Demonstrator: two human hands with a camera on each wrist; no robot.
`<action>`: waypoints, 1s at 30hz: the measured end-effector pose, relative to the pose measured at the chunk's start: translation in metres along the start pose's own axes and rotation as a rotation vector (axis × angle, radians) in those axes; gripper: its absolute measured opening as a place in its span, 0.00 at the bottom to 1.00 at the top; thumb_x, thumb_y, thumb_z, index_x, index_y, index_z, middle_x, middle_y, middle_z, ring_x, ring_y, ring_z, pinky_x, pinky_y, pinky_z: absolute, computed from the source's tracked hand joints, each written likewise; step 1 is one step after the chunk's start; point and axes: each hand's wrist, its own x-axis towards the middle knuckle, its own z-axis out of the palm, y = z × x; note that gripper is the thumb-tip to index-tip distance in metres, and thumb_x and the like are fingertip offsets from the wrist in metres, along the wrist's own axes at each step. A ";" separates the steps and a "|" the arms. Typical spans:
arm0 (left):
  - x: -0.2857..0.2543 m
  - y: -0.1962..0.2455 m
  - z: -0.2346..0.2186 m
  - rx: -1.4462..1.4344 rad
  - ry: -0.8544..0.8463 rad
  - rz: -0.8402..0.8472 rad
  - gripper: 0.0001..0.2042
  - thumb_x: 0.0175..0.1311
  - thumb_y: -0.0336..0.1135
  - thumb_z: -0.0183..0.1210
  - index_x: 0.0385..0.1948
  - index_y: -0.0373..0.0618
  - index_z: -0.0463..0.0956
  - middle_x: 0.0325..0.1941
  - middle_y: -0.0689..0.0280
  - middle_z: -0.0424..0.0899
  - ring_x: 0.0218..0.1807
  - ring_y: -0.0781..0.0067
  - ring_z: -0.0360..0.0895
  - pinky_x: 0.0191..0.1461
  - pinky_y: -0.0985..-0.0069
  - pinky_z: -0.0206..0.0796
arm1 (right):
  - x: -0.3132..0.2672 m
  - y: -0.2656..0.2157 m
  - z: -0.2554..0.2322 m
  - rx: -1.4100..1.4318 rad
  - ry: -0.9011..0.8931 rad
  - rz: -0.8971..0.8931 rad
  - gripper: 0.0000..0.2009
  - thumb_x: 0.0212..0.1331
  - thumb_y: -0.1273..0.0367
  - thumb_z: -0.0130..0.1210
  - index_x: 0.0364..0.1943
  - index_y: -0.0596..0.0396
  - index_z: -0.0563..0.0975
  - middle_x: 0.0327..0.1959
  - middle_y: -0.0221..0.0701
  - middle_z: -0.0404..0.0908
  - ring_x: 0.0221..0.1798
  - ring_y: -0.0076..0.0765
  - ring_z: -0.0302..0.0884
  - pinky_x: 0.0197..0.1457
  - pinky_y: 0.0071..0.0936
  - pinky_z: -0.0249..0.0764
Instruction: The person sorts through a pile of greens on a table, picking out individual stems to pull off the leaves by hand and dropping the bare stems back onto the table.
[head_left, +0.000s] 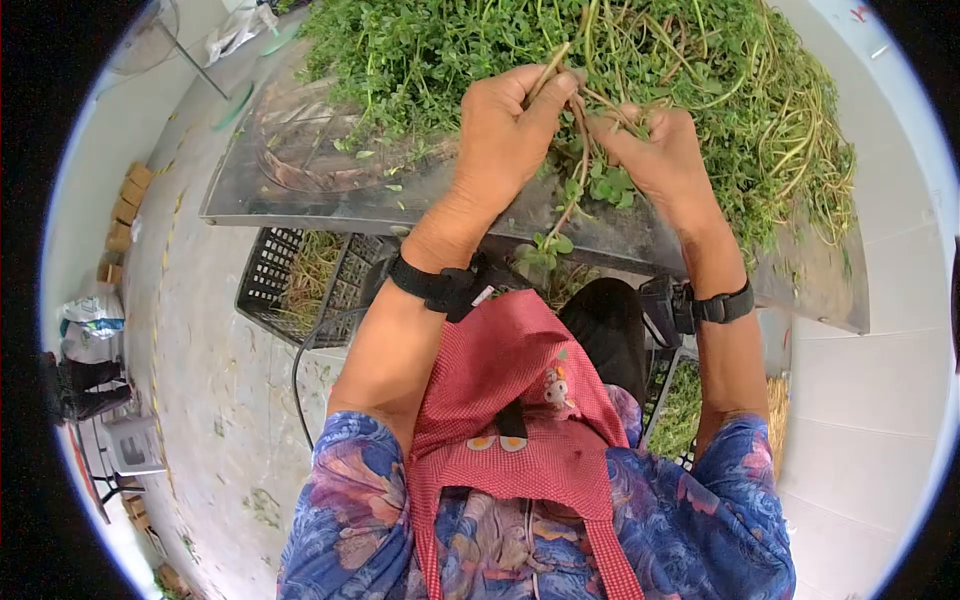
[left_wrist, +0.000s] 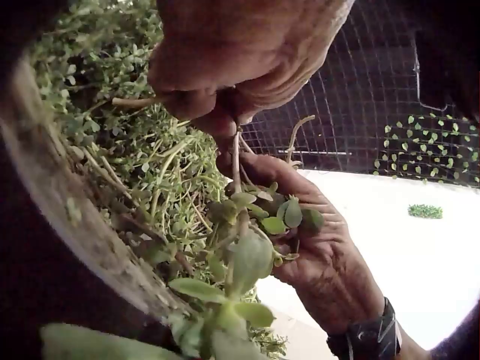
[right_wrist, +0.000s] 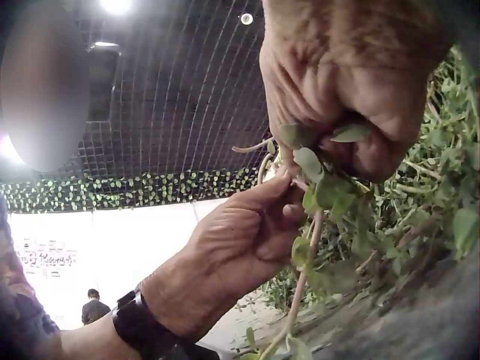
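My left hand (head_left: 510, 130) pinches a reddish plant stem (head_left: 583, 140) between thumb and curled fingers, just over the front edge of the metal table. Close beside it, my right hand (head_left: 655, 155) grips the same leafy sprig, its fingers curled round a side stem. Below both hands the stem hangs down, ending in round green leaves (head_left: 545, 250). The left wrist view shows the leaves (left_wrist: 251, 262) near the camera, with the right hand (left_wrist: 319, 232) behind them. In the right wrist view, the left hand's (right_wrist: 240, 232) fingertips meet the right hand's at the stem.
A large heap of green leafy stems (head_left: 420, 60) covers much of the metal table (head_left: 300, 205). Underneath stands a black plastic crate (head_left: 270, 275) with stems inside; another crate of greens (head_left: 680, 400) is at the right. Cardboard boxes (head_left: 125, 210) line the left wall. A person (right_wrist: 94, 307) appears far behind.
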 end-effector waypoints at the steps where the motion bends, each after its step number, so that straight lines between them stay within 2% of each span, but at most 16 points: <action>1: 0.000 0.001 0.000 -0.004 -0.005 -0.004 0.11 0.63 0.36 0.53 0.37 0.38 0.79 0.25 0.73 0.78 0.23 0.88 0.66 0.27 0.87 0.61 | 0.000 0.000 -0.001 -0.027 0.004 0.004 0.12 0.47 0.65 0.56 0.25 0.62 0.78 0.13 0.21 0.68 0.19 0.16 0.61 0.21 0.21 0.61; 3: -0.001 0.000 -0.001 0.038 -0.012 0.031 0.11 0.63 0.36 0.53 0.36 0.38 0.79 0.24 0.73 0.78 0.22 0.88 0.67 0.27 0.87 0.61 | 0.000 0.003 -0.002 0.023 0.024 0.000 0.12 0.45 0.64 0.56 0.25 0.62 0.78 0.10 0.28 0.67 0.17 0.18 0.60 0.20 0.23 0.61; 5: -0.001 -0.002 0.001 0.045 -0.015 0.058 0.11 0.63 0.36 0.53 0.36 0.38 0.79 0.24 0.72 0.79 0.22 0.88 0.67 0.26 0.88 0.60 | 0.002 0.009 -0.004 -0.275 0.120 -0.212 0.12 0.45 0.64 0.56 0.24 0.62 0.78 0.09 0.40 0.65 0.15 0.22 0.60 0.20 0.27 0.63; 6: -0.002 0.002 0.001 0.115 0.031 0.127 0.11 0.63 0.36 0.53 0.36 0.39 0.79 0.25 0.71 0.80 0.22 0.88 0.67 0.26 0.88 0.60 | -0.003 -0.004 -0.005 -0.329 0.187 -0.206 0.14 0.45 0.62 0.56 0.23 0.62 0.77 0.10 0.49 0.63 0.13 0.25 0.60 0.20 0.30 0.64; 9: -0.005 0.014 -0.001 0.100 0.077 0.204 0.10 0.62 0.36 0.53 0.36 0.39 0.79 0.27 0.66 0.82 0.22 0.88 0.67 0.25 0.90 0.59 | -0.001 0.013 -0.027 -0.538 0.381 -0.333 0.16 0.45 0.60 0.57 0.22 0.63 0.76 0.11 0.49 0.65 0.14 0.24 0.61 0.22 0.30 0.65; 10: -0.004 0.024 -0.004 0.000 0.098 0.121 0.11 0.62 0.38 0.53 0.35 0.38 0.78 0.25 0.68 0.81 0.20 0.87 0.67 0.23 0.88 0.57 | -0.012 0.013 -0.035 -0.452 0.380 -0.272 0.15 0.48 0.61 0.57 0.25 0.63 0.78 0.15 0.44 0.73 0.18 0.24 0.65 0.26 0.29 0.67; 11: -0.005 0.030 -0.006 -0.097 0.123 0.032 0.13 0.62 0.39 0.53 0.34 0.37 0.77 0.24 0.69 0.79 0.19 0.86 0.66 0.22 0.87 0.55 | -0.027 0.012 -0.047 -0.466 0.383 -0.245 0.15 0.48 0.61 0.57 0.25 0.63 0.78 0.15 0.44 0.73 0.18 0.24 0.65 0.26 0.29 0.67; 13: -0.005 0.029 -0.008 -0.172 0.143 -0.001 0.11 0.62 0.39 0.53 0.32 0.39 0.77 0.24 0.70 0.79 0.19 0.88 0.65 0.21 0.88 0.54 | -0.065 0.011 -0.077 -0.114 0.181 0.070 0.11 0.56 0.65 0.54 0.37 0.57 0.79 0.26 0.23 0.77 0.27 0.15 0.68 0.28 0.16 0.64; 17: -0.005 0.027 -0.011 -0.278 0.178 -0.046 0.09 0.62 0.38 0.53 0.29 0.42 0.77 0.23 0.71 0.79 0.18 0.90 0.63 0.19 0.90 0.50 | -0.155 0.039 -0.113 0.222 0.319 0.432 0.12 0.56 0.69 0.55 0.40 0.63 0.76 0.30 0.26 0.77 0.32 0.20 0.73 0.32 0.18 0.71; 19: -0.005 0.028 -0.010 -0.295 0.179 -0.035 0.09 0.62 0.38 0.53 0.29 0.43 0.76 0.23 0.71 0.79 0.17 0.90 0.62 0.19 0.90 0.49 | -0.216 0.103 -0.147 -0.020 0.322 0.561 0.10 0.57 0.67 0.53 0.34 0.62 0.78 0.27 0.24 0.75 0.24 0.18 0.67 0.29 0.20 0.66; 21: -0.004 0.027 -0.011 -0.251 0.187 -0.043 0.09 0.62 0.38 0.53 0.30 0.42 0.76 0.24 0.70 0.80 0.17 0.90 0.62 0.19 0.90 0.50 | -0.268 0.128 -0.160 0.010 0.380 0.755 0.09 0.55 0.69 0.55 0.34 0.62 0.78 0.27 0.24 0.76 0.25 0.19 0.68 0.29 0.21 0.65; 23: -0.006 0.027 -0.007 -0.280 0.181 -0.043 0.09 0.63 0.38 0.53 0.30 0.42 0.76 0.25 0.69 0.81 0.18 0.89 0.63 0.19 0.90 0.51 | -0.311 0.148 -0.178 -0.290 0.389 0.825 0.11 0.51 0.68 0.59 0.36 0.61 0.77 0.26 0.27 0.76 0.25 0.21 0.68 0.30 0.22 0.66; 25: -0.004 0.023 -0.009 -0.299 0.205 -0.013 0.10 0.63 0.38 0.53 0.31 0.42 0.76 0.26 0.67 0.81 0.18 0.89 0.63 0.20 0.90 0.52 | -0.349 0.165 -0.191 -0.907 0.124 0.742 0.16 0.47 0.66 0.62 0.39 0.61 0.77 0.27 0.31 0.77 0.24 0.24 0.70 0.30 0.24 0.69; 27: -0.003 0.009 -0.011 -0.346 0.165 -0.047 0.10 0.62 0.36 0.54 0.36 0.39 0.79 0.29 0.65 0.83 0.20 0.87 0.66 0.23 0.91 0.57 | -0.394 0.221 -0.199 -1.386 0.094 0.383 0.21 0.45 0.65 0.64 0.44 0.61 0.76 0.29 0.35 0.78 0.25 0.25 0.72 0.32 0.26 0.71; 28: -0.001 0.008 -0.013 -0.365 0.105 -0.014 0.10 0.62 0.36 0.54 0.35 0.38 0.78 0.30 0.63 0.83 0.19 0.87 0.65 0.22 0.91 0.55 | -0.370 0.213 -0.195 -1.381 0.097 0.349 0.21 0.45 0.65 0.64 0.44 0.61 0.76 0.29 0.35 0.78 0.25 0.25 0.72 0.32 0.26 0.71; 30: -0.002 0.009 -0.012 -0.342 0.125 -0.009 0.10 0.62 0.36 0.54 0.35 0.37 0.77 0.30 0.62 0.83 0.19 0.87 0.65 0.22 0.91 0.55 | -0.332 0.175 -0.185 -0.898 0.231 0.567 0.20 0.50 0.65 0.61 0.46 0.62 0.75 0.30 0.35 0.79 0.28 0.24 0.74 0.32 0.24 0.71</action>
